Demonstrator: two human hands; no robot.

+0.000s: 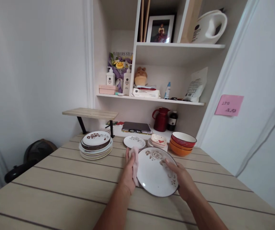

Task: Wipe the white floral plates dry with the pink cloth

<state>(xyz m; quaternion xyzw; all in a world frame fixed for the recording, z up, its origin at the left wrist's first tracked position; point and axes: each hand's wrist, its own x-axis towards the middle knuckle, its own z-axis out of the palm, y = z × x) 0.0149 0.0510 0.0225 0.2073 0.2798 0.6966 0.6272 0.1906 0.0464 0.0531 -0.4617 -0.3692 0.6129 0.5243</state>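
Observation:
A white plate (155,177) with a dark rim and brown flower pattern is tilted toward me above the table. My right hand (181,179) grips its right edge, thumb on the face and fingers behind. On the plate's left side, my left hand (128,171) is closed round a pale pink cloth (134,159) that touches the rim. Behind the held plate, a smaller flowered plate (134,142) lies on the table. To the left stands a stack of plates (96,150), the upper ones dark-rimmed. Small pale dishes (158,140) are stacked behind the held plate.
Red and orange bowls (182,145) are stacked at the back right of the slatted table (63,188). A small raised stand (90,113) is at the back left. Behind are a closed laptop (137,126), a red jug (160,119), a dark bottle (172,120) and white shelves (180,45).

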